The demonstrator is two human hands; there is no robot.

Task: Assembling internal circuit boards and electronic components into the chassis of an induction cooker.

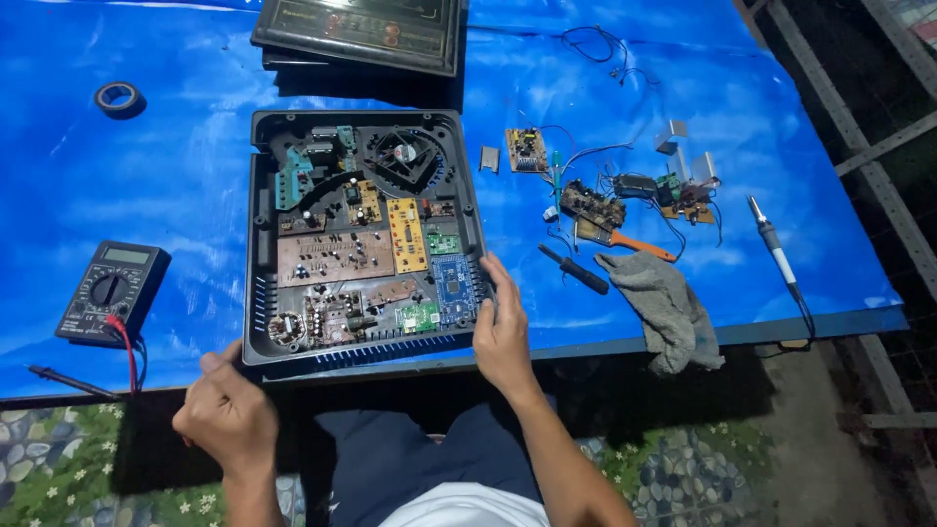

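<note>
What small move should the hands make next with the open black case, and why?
Probably slide the black case further onto the blue table: its front edge overhangs, the right hand grips its right rim and the left hand sits at its front-left corner, boards exposed.

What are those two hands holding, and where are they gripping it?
The open black case: left hand at its near-left corner, right hand on its near-right edge.
</note>
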